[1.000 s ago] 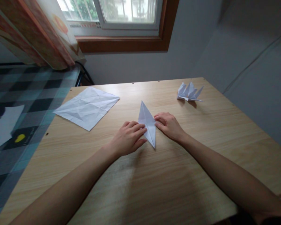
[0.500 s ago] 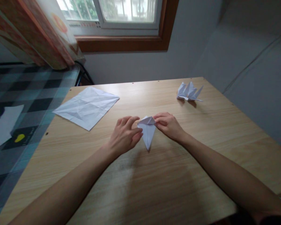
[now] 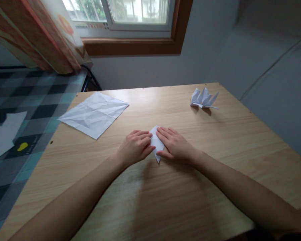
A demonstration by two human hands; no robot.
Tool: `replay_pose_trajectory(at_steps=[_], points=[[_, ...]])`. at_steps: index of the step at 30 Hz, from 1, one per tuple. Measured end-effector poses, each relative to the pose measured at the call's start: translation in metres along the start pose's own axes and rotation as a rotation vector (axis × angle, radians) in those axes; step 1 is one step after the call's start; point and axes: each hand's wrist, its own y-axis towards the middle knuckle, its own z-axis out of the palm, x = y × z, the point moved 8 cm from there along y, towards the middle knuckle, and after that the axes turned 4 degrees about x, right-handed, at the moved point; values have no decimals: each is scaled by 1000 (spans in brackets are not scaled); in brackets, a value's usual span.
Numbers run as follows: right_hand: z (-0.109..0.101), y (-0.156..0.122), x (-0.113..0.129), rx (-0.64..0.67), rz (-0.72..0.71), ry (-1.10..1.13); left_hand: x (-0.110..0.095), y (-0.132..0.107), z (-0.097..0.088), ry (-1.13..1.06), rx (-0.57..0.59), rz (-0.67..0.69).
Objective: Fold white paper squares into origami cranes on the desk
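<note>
A small folded white paper (image 3: 156,143) lies on the wooden table (image 3: 165,201), now a short triangle pointing toward me. My left hand (image 3: 135,147) rests on its left edge with fingers bent and pressed down on the paper. My right hand (image 3: 173,145) lies flat over its right half, fingers stretched out together and pressing on the fold. Only a narrow strip of the paper shows between the two hands.
A creased, unfolded white sheet (image 3: 94,113) lies at the table's back left. A finished folded paper figure (image 3: 203,98) stands at the back right. A checkered bed cover (image 3: 20,110) lies beside the table on the left, and a window and curtain are behind.
The paper's long upper point has been folded down toward me, making it half as long. My right hand slid left onto the fold; my left hand closed in on the left edge.
</note>
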Motion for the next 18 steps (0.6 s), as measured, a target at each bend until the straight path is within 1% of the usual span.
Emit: replay_pose_trajectory(at_steps=[3, 7, 10, 13, 16, 18], points=[[10, 2, 3, 104, 23, -13, -4, 1, 0, 42, 18, 33], [14, 7, -1, 170, 4, 3, -6, 1, 1, 72, 55, 46], [14, 10, -8, 185, 12, 16, -8, 0, 3, 85, 70, 61], [13, 11, -15, 192, 54, 26, -8, 0, 4, 68, 84, 71], [13, 9, -23, 190, 108, 13, -7, 0, 5, 41, 100, 49], [10, 7, -28, 161, 137, 0, -6, 0, 5, 34, 117, 20]])
